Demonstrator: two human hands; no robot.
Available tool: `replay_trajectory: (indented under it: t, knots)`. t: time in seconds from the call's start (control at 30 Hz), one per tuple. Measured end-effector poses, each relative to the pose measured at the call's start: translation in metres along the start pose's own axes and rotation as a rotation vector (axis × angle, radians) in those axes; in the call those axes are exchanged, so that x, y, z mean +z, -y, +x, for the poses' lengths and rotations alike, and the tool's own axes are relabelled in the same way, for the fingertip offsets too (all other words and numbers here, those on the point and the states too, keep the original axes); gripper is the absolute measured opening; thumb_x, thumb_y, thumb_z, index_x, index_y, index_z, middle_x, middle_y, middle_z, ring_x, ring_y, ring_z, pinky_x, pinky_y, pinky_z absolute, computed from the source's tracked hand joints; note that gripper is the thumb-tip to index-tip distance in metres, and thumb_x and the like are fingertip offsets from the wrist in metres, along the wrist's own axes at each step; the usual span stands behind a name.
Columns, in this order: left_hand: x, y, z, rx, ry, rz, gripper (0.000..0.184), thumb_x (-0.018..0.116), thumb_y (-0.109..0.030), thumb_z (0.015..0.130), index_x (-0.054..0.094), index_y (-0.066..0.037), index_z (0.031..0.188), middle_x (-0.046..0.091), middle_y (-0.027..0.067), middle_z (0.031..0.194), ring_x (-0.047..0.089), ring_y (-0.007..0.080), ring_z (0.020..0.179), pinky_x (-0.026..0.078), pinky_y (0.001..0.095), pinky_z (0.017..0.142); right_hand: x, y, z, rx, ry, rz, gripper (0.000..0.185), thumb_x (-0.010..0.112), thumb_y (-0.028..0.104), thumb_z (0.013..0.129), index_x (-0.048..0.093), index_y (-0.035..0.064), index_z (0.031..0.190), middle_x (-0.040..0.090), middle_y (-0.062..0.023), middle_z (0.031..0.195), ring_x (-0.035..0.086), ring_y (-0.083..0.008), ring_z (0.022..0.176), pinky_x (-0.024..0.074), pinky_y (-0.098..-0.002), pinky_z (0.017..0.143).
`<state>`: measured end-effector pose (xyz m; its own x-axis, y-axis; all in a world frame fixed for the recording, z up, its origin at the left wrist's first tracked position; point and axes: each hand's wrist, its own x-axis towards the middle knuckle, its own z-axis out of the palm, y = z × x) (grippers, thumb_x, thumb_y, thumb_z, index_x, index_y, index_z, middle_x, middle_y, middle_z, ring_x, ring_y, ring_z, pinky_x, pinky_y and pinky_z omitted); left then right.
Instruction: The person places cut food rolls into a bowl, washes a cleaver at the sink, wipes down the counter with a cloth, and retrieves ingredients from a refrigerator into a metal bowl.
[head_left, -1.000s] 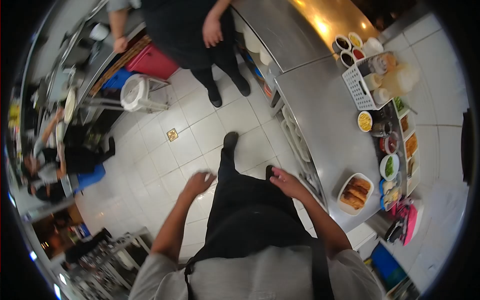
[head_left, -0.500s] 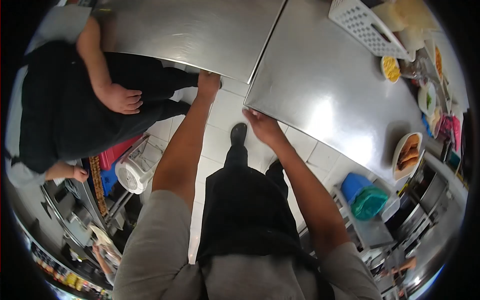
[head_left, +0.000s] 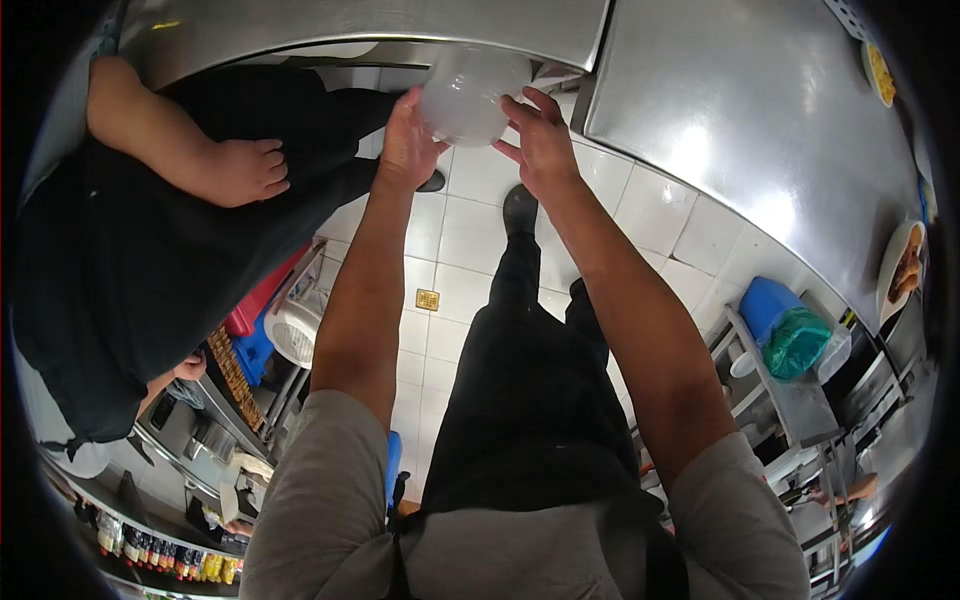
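Observation:
A translucent, whitish round container (head_left: 466,103) is between my hands, just below the edge of the steel counter (head_left: 370,22). My left hand (head_left: 408,143) is wrapped against its left side, with the fingertips partly hidden. At its right side is my right hand (head_left: 537,140), fingers spread apart, the upper fingertips at or very near the container's wall. Whether those fingertips touch it cannot be made out.
A co-worker in a black apron (head_left: 150,270) stands close on the left, one hand (head_left: 245,172) hanging near my left forearm. A second steel counter (head_left: 740,110) at right bears a dish of browned food (head_left: 905,268). A blue bin (head_left: 768,308) stands below it.
My hands have moved from the counter edges to the translucent container, which has come into view; my left hand has taken hold of it. The view has shifted, with the right counter farther right.

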<state>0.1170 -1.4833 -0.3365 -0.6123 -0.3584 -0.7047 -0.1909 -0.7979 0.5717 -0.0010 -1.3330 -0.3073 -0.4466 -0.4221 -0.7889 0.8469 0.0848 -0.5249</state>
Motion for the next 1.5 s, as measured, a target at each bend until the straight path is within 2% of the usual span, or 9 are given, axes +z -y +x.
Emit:
replay_trajectory:
  t: [0.53,0.83,0.97,1.1,1.2,1.4,1.43,1.47,1.5]
  knots:
    - [0.027,-0.035,-0.031,0.024,0.115,0.033,0.074,0.049,-0.063,0.092,0.045,-0.008,0.142,0.051,0.0103,0.140,0.045,0.0294,0.130,0.033,0.0521,0.106,0.011,0.032,-0.049,-0.022,0.200,-0.214,0.097,0.077,0.037,0.081,0.018,0.0117,0.153,0.037,-0.0140,0.147,0.049,-0.0339,0.122,0.0517,-0.0441,0.091]
    - [0.034,-0.032,-0.051,0.013,0.130,-0.261,0.080,0.045,-0.066,0.092,0.040,-0.006,0.143,0.048,0.0151,0.141,0.045,0.0365,0.130,0.037,0.0583,0.105,0.006,0.050,-0.057,-0.282,0.165,-0.444,0.050,0.070,0.032,0.090,0.052,0.0052,0.128,0.054,-0.0145,0.132,0.058,-0.0216,0.112,0.0534,-0.0366,0.088]
    - [0.029,-0.031,-0.049,-0.044,0.064,-0.101,0.081,0.050,-0.066,0.090,0.039,-0.009,0.145,0.045,0.0167,0.143,0.045,0.0370,0.130,0.037,0.0596,0.106,0.021,0.047,-0.053,-0.361,-0.078,-0.861,0.057,0.069,0.038,0.089,0.051,0.0075,0.134,0.059,-0.0158,0.124,0.062,-0.0216,0.103,0.0543,-0.0320,0.083]
    - [0.038,-0.040,-0.064,-0.058,0.086,-0.149,0.082,0.049,-0.068,0.090,0.039,-0.009,0.145,0.044,0.0166,0.145,0.046,0.0367,0.130,0.037,0.0595,0.106,0.018,0.042,-0.072,-0.327,-0.044,-0.532,0.055,0.069,0.041,0.089,0.054,0.0062,0.129,0.059,-0.0185,0.128,0.063,-0.0223,0.102,0.0544,-0.0333,0.082]
    - [0.033,-0.042,-0.059,-0.049,0.136,-0.248,0.083,0.049,-0.069,0.089,0.044,-0.007,0.143,0.047,0.0195,0.143,0.045,0.0378,0.131,0.037,0.0587,0.107,0.006,0.048,-0.088,-0.241,0.157,-0.559,0.036,0.070,0.033,0.090,0.061,0.0042,0.111,0.055,-0.0204,0.133,0.062,-0.0236,0.104,0.0545,-0.0322,0.081]
    - [-0.005,-0.024,-0.013,-0.264,0.513,-0.550,0.077,0.060,-0.062,0.085,0.053,-0.002,0.133,0.050,0.0242,0.141,0.039,0.0453,0.136,0.025,0.0596,0.115,-0.073,0.007,-0.183,-0.735,0.036,-0.856,0.014,0.076,0.007,0.079,0.065,0.0100,0.088,0.060,-0.0157,0.121,0.053,-0.0298,0.127,0.0526,-0.0368,0.089]
    - [0.005,-0.029,-0.011,-0.244,0.688,-0.454,0.079,0.062,-0.056,0.085,0.044,-0.002,0.140,0.040,0.0283,0.147,0.028,0.0464,0.142,0.017,0.0642,0.116,-0.098,0.001,-0.206,-0.672,0.041,-0.925,0.015,0.076,0.007,0.078,0.066,0.0117,0.088,0.060,-0.0126,0.122,0.050,-0.0317,0.130,0.0509,-0.0385,0.093]
    - [0.039,-0.032,-0.032,-0.160,0.313,-0.438,0.090,0.061,-0.055,0.086,0.024,-0.004,0.151,0.026,0.0278,0.156,0.018,0.0450,0.147,0.012,0.0684,0.115,-0.123,-0.006,-0.232,-0.569,-0.048,-0.958,0.017,0.077,0.008,0.077,0.066,0.0131,0.088,0.060,-0.0106,0.122,0.049,-0.0310,0.131,0.0502,-0.0397,0.093]
    - [0.037,-0.026,-0.024,-0.188,0.472,-0.424,0.098,0.058,-0.055,0.088,0.001,-0.012,0.156,0.014,0.0220,0.161,0.013,0.0442,0.148,0.008,0.0693,0.115,-0.150,-0.009,-0.260,-0.546,-0.087,-1.038,0.018,0.078,0.011,0.076,0.065,0.0128,0.088,0.060,-0.0123,0.122,0.049,-0.0315,0.130,0.0497,-0.0403,0.093]
